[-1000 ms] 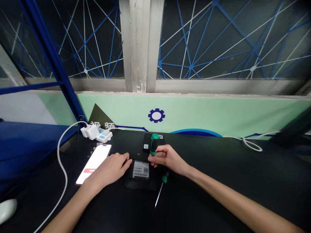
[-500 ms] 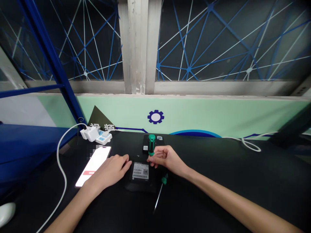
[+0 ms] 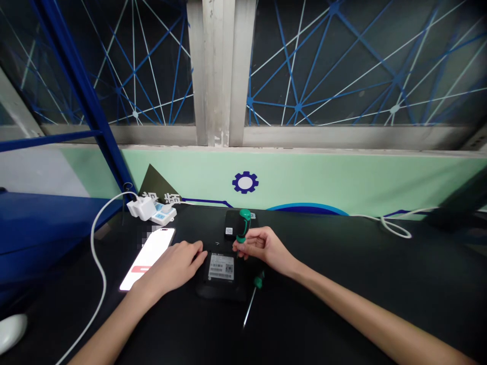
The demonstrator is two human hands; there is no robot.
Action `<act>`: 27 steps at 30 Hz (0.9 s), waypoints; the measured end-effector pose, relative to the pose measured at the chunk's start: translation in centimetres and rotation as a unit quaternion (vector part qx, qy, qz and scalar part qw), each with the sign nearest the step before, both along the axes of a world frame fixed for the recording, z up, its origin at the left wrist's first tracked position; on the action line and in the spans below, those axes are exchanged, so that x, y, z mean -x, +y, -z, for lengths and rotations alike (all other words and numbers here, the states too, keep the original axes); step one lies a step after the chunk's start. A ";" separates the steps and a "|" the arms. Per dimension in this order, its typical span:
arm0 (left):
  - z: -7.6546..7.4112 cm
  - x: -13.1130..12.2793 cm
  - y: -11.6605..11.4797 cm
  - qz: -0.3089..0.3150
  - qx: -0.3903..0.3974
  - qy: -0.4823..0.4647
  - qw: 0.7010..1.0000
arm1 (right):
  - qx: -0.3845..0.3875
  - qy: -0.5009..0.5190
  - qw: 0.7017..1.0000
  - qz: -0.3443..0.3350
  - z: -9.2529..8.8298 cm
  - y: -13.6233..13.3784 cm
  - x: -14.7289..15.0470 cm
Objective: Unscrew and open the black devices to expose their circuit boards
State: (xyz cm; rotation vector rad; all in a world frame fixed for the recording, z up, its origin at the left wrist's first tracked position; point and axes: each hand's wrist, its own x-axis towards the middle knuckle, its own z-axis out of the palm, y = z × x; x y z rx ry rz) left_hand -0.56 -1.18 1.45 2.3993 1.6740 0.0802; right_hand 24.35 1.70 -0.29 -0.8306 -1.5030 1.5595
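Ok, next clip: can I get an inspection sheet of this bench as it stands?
Surface: black tabletop, no spills seen.
Job's things: black device lying label-up; green-handled screwdriver held upright, tip at the device's far right corner.
Clutter: second screwdriver lying by the device's near right corner; small black box behind the device; lit phone; white object at the near left edge.
Grippers: left hand flat, fingertips at the device's left edge; right hand closed round the green-handled screwdriver.
Cables: white cable running to a white plug block; another white cable far right.
Surroundings: green wall with a blue gear mark; window above.
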 end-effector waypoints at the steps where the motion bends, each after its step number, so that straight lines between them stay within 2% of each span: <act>1: 0.0 0.0 0.0 0.000 0.001 -0.002 1.000 | -0.004 0.001 1.000 0.001 0.0 0.1 0.0; 11: 0.1 0.1 0.0 -0.001 0.003 -0.016 1.000 | -0.038 0.017 0.999 0.009 -0.3 0.0 -0.4; 20: -0.1 0.1 0.0 -0.007 0.013 -0.018 1.000 | -0.075 0.044 0.994 0.066 -0.5 0.2 -0.4; 27: -0.1 0.2 -0.1 -0.014 0.020 -0.037 0.999 | -0.036 0.033 0.999 0.009 -0.9 0.0 -0.5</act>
